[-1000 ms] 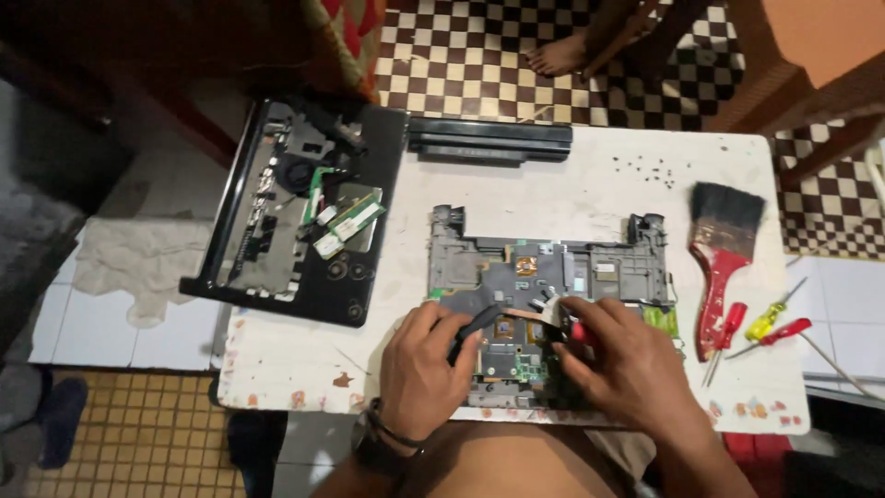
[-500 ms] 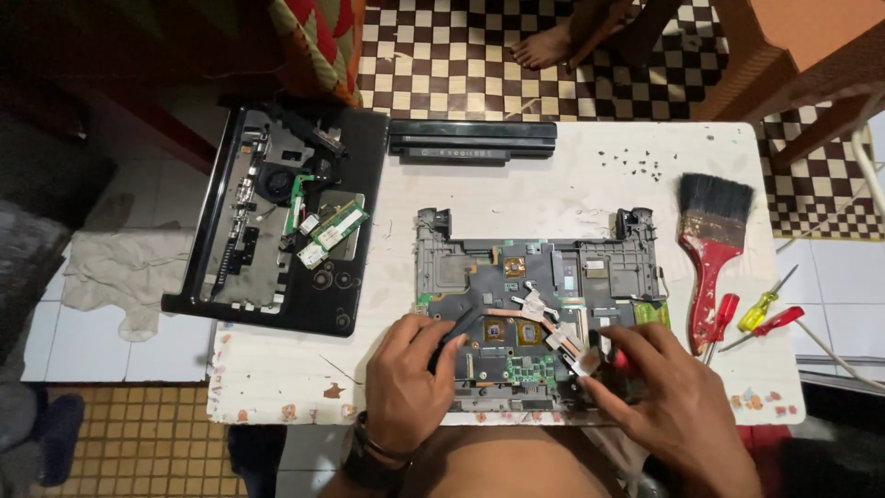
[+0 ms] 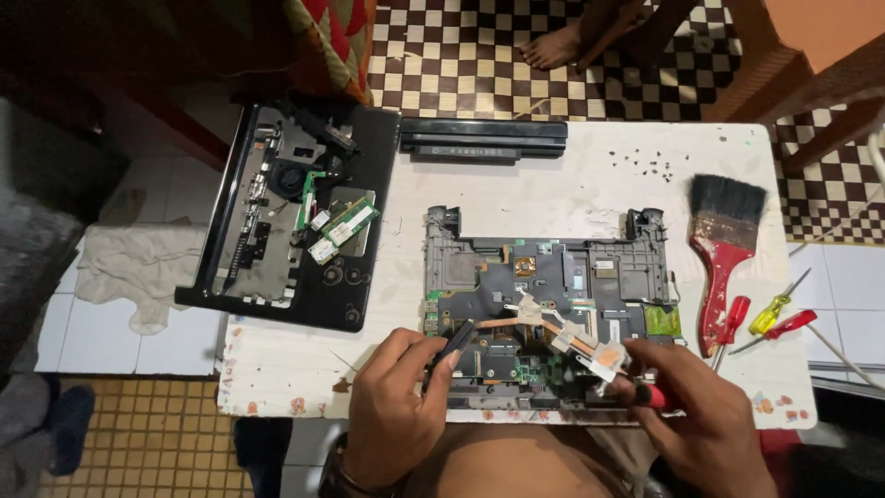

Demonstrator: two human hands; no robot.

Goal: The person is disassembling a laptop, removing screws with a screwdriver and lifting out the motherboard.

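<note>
White and scuffed, the table stands on 2 kinds of floor: brown-and-cream checkered tiles beyond its far edge and small tan tiles at its near left corner. A crumpled pale cloth lies on the floor to the left of the table, and another person's bare foot rests on the checkered tiles.

Near the table's front edge lies the opened laptop base with its dark circuit board and a copper heat pipe. The left hand grips a flat black part at the base's front left, fingers closed around it. The right hand is curled around a red-handled screwdriver at the base's front right; its tip sits by the silver end of the heat pipe.

Left of the base, a black laptop cover hangs over the table edge, holding green memory cards. Behind the base lies a long black battery, and loose black screws are scattered toward the far right. Right of the base sit a red-handled paintbrush and 3 small screwdrivers, red and yellow
</note>
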